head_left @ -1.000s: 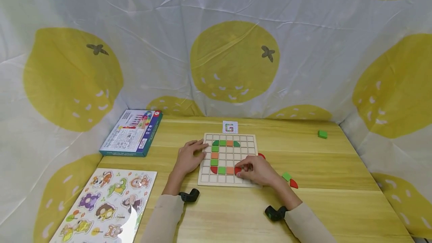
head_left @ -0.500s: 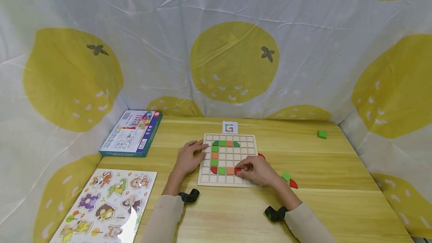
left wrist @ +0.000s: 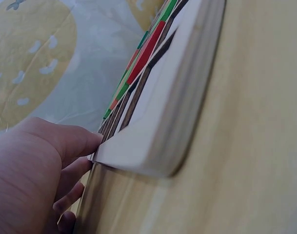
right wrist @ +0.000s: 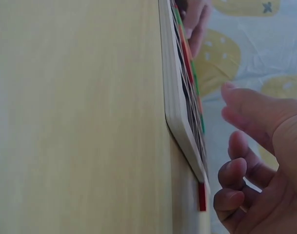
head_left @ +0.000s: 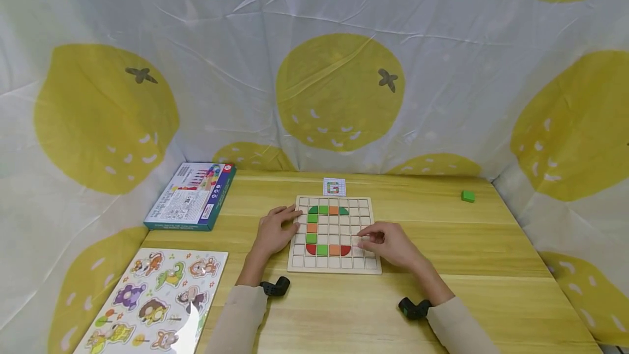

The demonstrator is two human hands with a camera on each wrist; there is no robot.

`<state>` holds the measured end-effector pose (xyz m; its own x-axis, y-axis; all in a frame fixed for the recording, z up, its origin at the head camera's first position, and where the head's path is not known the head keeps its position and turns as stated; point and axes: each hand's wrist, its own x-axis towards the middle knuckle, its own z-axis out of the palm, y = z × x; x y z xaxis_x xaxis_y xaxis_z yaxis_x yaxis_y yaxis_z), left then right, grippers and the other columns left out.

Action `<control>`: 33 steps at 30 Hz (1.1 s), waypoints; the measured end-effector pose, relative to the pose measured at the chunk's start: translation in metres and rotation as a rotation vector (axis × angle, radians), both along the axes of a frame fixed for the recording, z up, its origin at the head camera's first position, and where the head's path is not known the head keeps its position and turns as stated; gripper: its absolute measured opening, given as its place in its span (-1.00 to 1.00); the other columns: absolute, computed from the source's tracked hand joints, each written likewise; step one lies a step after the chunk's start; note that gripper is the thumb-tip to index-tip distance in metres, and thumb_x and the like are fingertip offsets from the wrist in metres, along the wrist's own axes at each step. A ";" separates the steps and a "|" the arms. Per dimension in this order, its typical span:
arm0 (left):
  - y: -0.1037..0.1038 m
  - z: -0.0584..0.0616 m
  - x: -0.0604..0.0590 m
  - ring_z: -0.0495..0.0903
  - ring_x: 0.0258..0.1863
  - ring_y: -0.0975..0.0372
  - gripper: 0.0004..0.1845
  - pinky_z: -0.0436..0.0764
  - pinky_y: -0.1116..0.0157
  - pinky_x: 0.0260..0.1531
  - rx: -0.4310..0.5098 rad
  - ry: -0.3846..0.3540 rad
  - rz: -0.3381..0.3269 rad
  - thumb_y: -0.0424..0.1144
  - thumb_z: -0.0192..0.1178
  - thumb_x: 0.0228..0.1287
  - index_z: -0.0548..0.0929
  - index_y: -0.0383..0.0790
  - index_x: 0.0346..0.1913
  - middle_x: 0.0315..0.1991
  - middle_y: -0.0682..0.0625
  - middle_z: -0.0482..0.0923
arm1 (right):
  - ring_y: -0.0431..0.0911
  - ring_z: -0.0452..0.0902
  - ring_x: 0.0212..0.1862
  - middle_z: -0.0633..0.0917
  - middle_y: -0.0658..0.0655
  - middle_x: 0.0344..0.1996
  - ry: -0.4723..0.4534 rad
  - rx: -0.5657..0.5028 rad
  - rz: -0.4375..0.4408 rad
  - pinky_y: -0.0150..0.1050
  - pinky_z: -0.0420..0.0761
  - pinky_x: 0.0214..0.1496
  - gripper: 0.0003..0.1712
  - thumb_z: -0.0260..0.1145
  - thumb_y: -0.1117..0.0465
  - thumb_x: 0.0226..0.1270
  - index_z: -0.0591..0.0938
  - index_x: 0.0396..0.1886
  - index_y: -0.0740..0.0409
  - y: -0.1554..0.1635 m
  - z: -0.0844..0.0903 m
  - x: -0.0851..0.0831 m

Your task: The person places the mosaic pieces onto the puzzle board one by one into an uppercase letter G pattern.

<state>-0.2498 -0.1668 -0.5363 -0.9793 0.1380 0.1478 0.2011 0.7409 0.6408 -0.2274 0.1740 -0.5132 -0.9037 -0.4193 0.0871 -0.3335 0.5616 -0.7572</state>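
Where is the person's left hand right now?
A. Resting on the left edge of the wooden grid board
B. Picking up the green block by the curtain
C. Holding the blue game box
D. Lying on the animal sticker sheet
A: the left hand lies flat with its fingertips on the left edge of the wooden grid board, away from the other things.

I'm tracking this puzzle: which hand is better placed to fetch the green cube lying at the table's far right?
Right, probably. The right hand hangs free over the wooden grid board's right side, nearer the small green cube. The left hand rests on the board's left edge.
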 end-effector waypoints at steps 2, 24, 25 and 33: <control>0.000 0.000 0.000 0.30 0.51 0.00 -0.58 0.17 -0.16 0.41 0.003 -0.007 0.000 -0.11 0.24 0.43 0.68 0.05 0.31 0.48 0.06 0.44 | -0.20 0.42 -0.43 0.58 -0.08 -0.47 0.000 0.011 -0.021 -0.39 0.42 -0.36 -0.78 0.52 0.09 0.30 0.83 -0.10 0.01 0.007 0.001 -0.001; 0.002 0.004 0.002 0.29 0.52 0.01 -0.56 0.18 -0.14 0.38 0.009 -0.010 -0.002 -0.13 0.23 0.43 0.66 -0.01 0.33 0.49 0.02 0.44 | -0.21 0.41 -0.44 0.61 0.01 -0.43 0.007 0.050 -0.188 -0.35 0.45 -0.39 -0.64 0.51 -0.04 0.29 0.80 -0.05 0.07 0.100 -0.003 0.013; 0.002 0.004 0.002 0.29 0.52 0.01 -0.56 0.18 -0.14 0.38 0.008 -0.011 -0.001 -0.13 0.24 0.43 0.67 0.00 0.33 0.49 0.02 0.44 | -0.21 0.41 -0.45 0.61 0.00 -0.44 0.013 0.055 -0.193 -0.35 0.44 -0.40 -0.65 0.52 -0.03 0.28 0.81 -0.06 0.07 0.103 -0.004 0.014; 0.002 0.002 0.001 0.28 0.52 0.00 -0.56 0.18 -0.13 0.37 0.007 -0.012 0.002 -0.13 0.23 0.43 0.66 0.00 0.33 0.49 0.02 0.44 | -0.24 0.38 -0.47 0.60 0.02 -0.44 -0.022 0.059 -0.207 -0.36 0.43 -0.46 -0.69 0.56 0.02 0.24 0.81 -0.12 0.09 0.122 -0.005 0.025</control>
